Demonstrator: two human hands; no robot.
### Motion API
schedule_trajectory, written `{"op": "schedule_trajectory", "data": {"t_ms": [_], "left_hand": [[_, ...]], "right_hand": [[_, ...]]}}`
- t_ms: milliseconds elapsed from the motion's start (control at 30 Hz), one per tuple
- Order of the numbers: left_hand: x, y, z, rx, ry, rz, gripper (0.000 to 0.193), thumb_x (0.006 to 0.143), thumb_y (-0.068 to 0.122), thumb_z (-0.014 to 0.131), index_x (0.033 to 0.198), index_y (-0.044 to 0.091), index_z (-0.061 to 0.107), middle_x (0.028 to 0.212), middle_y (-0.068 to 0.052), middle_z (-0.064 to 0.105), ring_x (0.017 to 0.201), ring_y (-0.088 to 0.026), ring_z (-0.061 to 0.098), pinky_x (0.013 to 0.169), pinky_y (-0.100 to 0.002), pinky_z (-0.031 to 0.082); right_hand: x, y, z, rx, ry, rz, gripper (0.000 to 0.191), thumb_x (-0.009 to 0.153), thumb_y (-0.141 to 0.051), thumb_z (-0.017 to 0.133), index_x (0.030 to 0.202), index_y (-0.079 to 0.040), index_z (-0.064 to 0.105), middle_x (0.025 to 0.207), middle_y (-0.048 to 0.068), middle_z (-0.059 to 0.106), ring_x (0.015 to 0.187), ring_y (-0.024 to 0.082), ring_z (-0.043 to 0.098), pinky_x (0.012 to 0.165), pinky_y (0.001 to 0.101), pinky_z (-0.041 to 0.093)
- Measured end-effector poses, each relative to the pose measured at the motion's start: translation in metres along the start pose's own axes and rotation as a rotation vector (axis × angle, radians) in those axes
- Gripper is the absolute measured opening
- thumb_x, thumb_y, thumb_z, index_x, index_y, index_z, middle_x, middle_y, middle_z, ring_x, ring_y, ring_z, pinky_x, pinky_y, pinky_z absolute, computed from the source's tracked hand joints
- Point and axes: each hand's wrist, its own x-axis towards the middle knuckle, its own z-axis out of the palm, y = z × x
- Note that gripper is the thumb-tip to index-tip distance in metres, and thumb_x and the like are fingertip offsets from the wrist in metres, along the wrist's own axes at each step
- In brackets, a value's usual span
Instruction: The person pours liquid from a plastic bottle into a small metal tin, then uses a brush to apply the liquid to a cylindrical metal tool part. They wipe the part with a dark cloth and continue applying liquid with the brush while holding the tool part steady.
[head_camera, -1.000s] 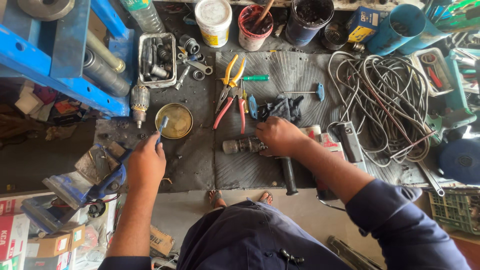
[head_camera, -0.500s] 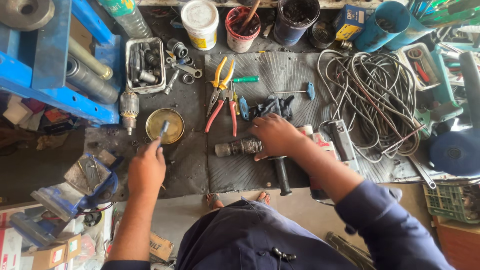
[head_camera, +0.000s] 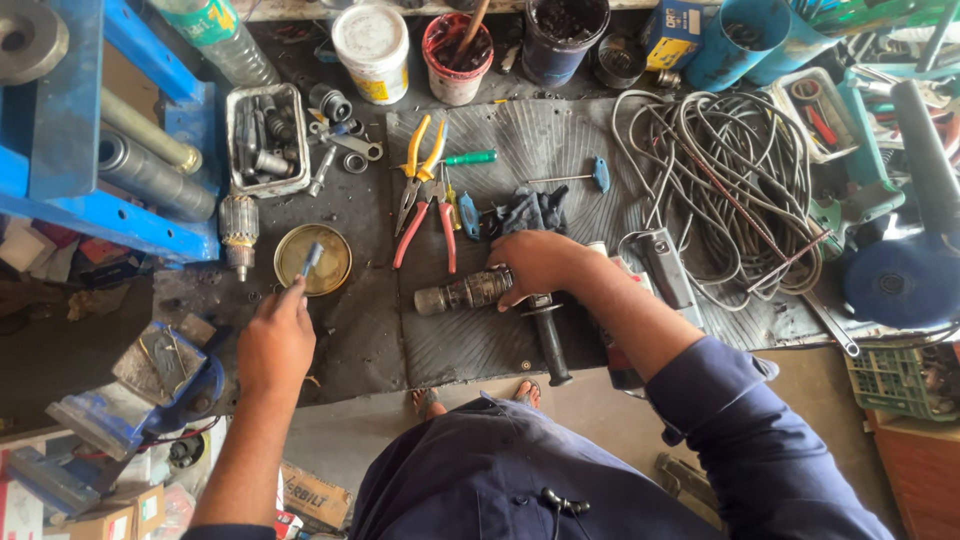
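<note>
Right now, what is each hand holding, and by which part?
Left hand pinches a small brush by its handle over the brass tin. Right hand grips the power drill around its body.

Left hand (head_camera: 275, 345): bare forearm stretched forward, fingers pinched shut around a small stick-like tool, knuckles up. Right hand (head_camera: 540, 265): arm in blue sleeve reaches forward and inward across the body, wrist bent, fingers curled closed over a drill body, palm down.

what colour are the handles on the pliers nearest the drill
Red handles on those pliers; the head view shows them clearly.
</note>
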Motion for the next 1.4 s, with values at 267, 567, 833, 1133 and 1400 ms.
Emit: {"op": "schedule_trajectory", "data": {"t_ms": [267, 567, 833, 1133, 1400], "left_hand": [[-0.005, -0.003, 0.012, -0.076, 0.100, 0.064, 0.028, 0.099, 0.014, 0.066, 0.126, 0.011, 0.072, 0.105, -0.015, 0.074, 0.087, -0.038, 0.072, 0.073, -0.047, 0.059], [-0.012, 0.054, 0.013, -0.480, -0.127, 0.248, 0.030, 0.091, 0.017, 0.070, 0.121, 0.019, 0.072, 0.105, -0.007, 0.074, 0.088, -0.034, 0.072, 0.069, -0.043, 0.058], [0.000, 0.078, 0.038, -0.429, -0.233, 0.445, 0.025, 0.091, 0.016, 0.069, 0.114, 0.022, 0.075, 0.092, -0.003, 0.073, 0.074, -0.032, 0.071, 0.061, -0.043, 0.056], [-0.004, 0.074, 0.041, -0.487, -0.173, 0.421, 0.019, 0.091, 0.015, 0.069, 0.109, 0.017, 0.076, 0.091, -0.005, 0.071, 0.075, -0.033, 0.070, 0.060, -0.043, 0.055], [0.005, 0.093, 0.041, -0.405, -0.229, 0.469, 0.015, 0.092, 0.017, 0.071, 0.106, 0.019, 0.077, 0.087, -0.005, 0.071, 0.072, -0.034, 0.070, 0.059, -0.045, 0.055]], "right_hand": [[-0.046, -0.016, -0.006, -0.047, 0.224, 0.209, 0.085, 0.063, -0.044, 0.089, 0.137, -0.012, 0.063, 0.118, 0.012, 0.065, 0.117, 0.034, 0.058, 0.098, 0.0479, 0.042], [-0.070, -0.038, 0.010, -0.079, 0.587, 0.280, 0.059, 0.070, -0.046, 0.085, 0.119, -0.015, 0.074, 0.118, 0.006, 0.069, 0.120, 0.029, 0.058, 0.104, 0.0457, 0.040], [-0.069, -0.041, 0.007, -0.116, 0.530, 0.328, 0.050, 0.069, -0.047, 0.084, 0.111, -0.020, 0.078, 0.114, 0.002, 0.069, 0.122, 0.025, 0.057, 0.104, 0.0450, 0.038], [-0.070, -0.039, 0.013, -0.125, 0.561, 0.322, 0.051, 0.067, -0.048, 0.085, 0.110, -0.021, 0.078, 0.114, 0.002, 0.070, 0.122, 0.025, 0.057, 0.104, 0.0455, 0.038], [-0.072, -0.041, 0.011, -0.109, 0.591, 0.303, 0.051, 0.067, -0.046, 0.085, 0.110, -0.020, 0.078, 0.111, 0.001, 0.070, 0.118, 0.024, 0.059, 0.105, 0.0442, 0.038]]}}
